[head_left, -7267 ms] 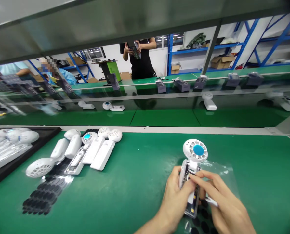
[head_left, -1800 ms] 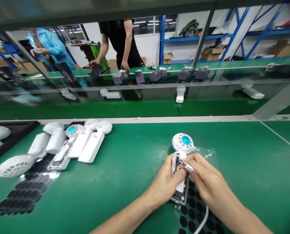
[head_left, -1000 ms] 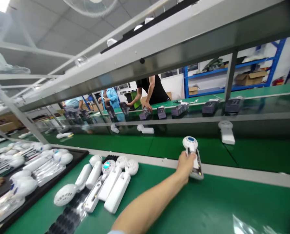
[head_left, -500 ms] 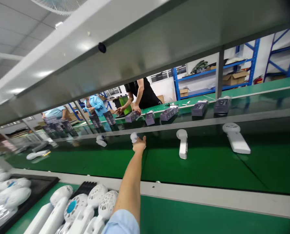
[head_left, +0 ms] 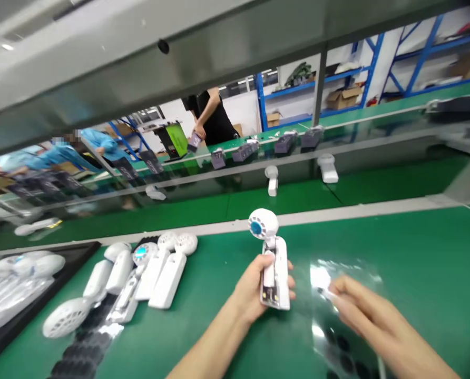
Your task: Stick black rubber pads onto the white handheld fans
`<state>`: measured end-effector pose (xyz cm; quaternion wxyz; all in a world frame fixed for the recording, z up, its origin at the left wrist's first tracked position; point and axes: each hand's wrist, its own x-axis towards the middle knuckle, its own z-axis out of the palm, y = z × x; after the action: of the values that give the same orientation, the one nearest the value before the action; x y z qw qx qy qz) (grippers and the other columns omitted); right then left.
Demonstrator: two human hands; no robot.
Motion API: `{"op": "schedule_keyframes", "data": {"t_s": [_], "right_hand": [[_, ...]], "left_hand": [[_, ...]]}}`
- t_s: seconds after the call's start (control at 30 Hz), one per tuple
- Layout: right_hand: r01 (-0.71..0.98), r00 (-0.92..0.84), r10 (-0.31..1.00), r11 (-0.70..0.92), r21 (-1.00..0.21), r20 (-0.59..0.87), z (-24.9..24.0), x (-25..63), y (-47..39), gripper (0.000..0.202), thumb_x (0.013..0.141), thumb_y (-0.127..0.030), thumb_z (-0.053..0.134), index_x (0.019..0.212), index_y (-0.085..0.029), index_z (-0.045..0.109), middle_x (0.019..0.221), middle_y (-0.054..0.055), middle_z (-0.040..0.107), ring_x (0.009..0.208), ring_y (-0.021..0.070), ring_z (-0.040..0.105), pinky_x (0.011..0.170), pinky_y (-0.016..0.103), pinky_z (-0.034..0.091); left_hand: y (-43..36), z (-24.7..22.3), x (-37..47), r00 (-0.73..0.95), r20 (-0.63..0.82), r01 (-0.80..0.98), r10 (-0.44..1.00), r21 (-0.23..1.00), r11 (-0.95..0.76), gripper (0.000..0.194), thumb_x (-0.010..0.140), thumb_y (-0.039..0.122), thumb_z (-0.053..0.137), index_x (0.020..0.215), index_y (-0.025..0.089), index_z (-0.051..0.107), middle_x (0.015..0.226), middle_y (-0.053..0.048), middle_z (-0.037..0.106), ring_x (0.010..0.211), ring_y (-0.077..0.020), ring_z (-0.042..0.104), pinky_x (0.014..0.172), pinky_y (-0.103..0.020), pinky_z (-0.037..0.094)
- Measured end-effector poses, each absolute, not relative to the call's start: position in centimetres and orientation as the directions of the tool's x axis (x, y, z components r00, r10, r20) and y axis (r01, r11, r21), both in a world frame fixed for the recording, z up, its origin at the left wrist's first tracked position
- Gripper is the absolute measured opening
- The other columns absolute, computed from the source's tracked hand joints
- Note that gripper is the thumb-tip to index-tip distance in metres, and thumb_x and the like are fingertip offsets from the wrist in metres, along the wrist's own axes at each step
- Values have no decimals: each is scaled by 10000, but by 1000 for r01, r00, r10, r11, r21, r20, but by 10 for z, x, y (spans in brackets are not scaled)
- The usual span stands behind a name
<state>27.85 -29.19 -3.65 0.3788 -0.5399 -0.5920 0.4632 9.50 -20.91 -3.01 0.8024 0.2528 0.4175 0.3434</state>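
Between black tray (head_left: 72, 268) and held fan (head_left: 281, 268) lie white fans (head_left: 167, 281)

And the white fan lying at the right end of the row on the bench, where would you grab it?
Probably by the middle of its handle, from above and the right, gripping across the width. The handle is long, straight and slim, while the next fan lies close along its left side; the round, slotted head looks bulkier to hold.
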Motion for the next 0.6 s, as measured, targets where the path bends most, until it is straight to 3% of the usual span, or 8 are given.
{"op": "schedule_keyframes", "data": {"t_s": [0.07,0.13,0.23,0.33,0.43,0.6], "right_hand": [[227,-155,984,-55,-972,-92,-30,273,-291,339,872,-524,403,738,-220,470,530,-69,316,474,121,312,442,227,253],[170,-189,975,-80,-982,-112,-29,269,-290,336,865,-521,424,750,-210,481,518,-66,394,448,111,327,418,218,238],[104,-241,964,-88,-991,-111,-30,265,-291,355,862,-523,440,740,-194,490,553,-27,540,460,123,455,435,217,323],[73,-278,951,-118,-990,-134,-29,266,-291,364,854,-533,457,740,-189,493,551,-14,580,493,149,544,495,245,408],[64,-321,931,-160,-985,-172,-25,269,-291,378,836,-552,480,729,-189,498,567,-4,604,529,168,580,530,268,443],[90,-357,907,-205,-975,-224,-21,274,-293,387,818,-563,497,732,-187,519,588,2,616,541,172,587,542,279,451]], "left_hand": [[-239,-38,107,532,-469,-328,705,654,682,375,744,425,485,789,63,570,521,-76,592,406,-135,548,411,-229,461],[-257,-42,115,544,-443,-309,712,683,662,391,738,461,502,820,80,542,510,-63,593,389,-140,550,386,-221,449],[-267,-41,119,528,-416,-317,740,712,626,388,724,468,536,884,119,478,555,-34,601,392,-145,561,378,-233,458],[-270,-37,119,527,-361,-336,769,743,579,422,697,474,581,917,150,425,648,-29,614,406,-142,572,371,-242,469],[-271,-34,117,515,-331,-270,791,813,516,479,666,435,644,969,173,382,704,-20,616,433,-145,590,375,-239,480],[-272,-24,119,476,-411,-50,777,870,491,442,668,292,644,973,183,343,567,47,559,398,-119,559,379,-206,471]]}}
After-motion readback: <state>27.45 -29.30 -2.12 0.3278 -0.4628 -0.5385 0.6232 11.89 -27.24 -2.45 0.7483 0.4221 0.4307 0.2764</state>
